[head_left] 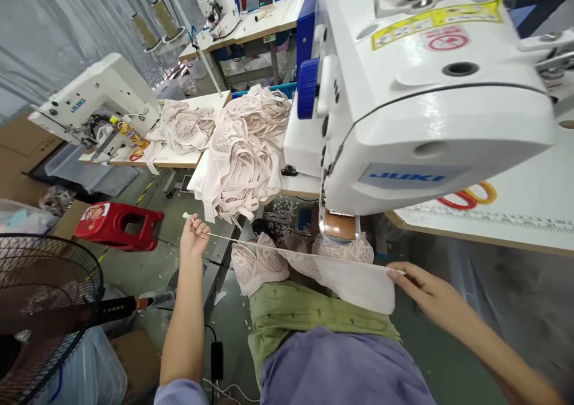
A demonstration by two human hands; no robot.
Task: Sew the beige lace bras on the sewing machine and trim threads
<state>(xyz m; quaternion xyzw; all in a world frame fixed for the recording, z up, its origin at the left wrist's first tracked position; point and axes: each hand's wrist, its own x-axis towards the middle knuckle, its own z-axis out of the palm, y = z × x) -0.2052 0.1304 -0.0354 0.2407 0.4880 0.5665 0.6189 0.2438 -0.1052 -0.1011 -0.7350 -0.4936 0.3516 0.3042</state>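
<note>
A pale pink lace bra [359,282] is spread over my lap, its cups in front of the green cloth [314,309]. My left hand [196,233] is closed around one end of a thin band that runs taut to the bra. At the other side my right hand [410,279] pinches the corner of the bra's smooth wing between thumb and fingers. The stretched edge between my hands slants down toward the right. Just above the cups hangs the front end of a white sewing machine [403,136].
A heap of similar bras [244,154] lies on the table to the left of the machine. Red and yellow scissors [470,197] rest on the right tabletop [515,228]. A red stool [119,225] and a black fan [45,309] stand at left. A second sewing machine [98,103] is behind.
</note>
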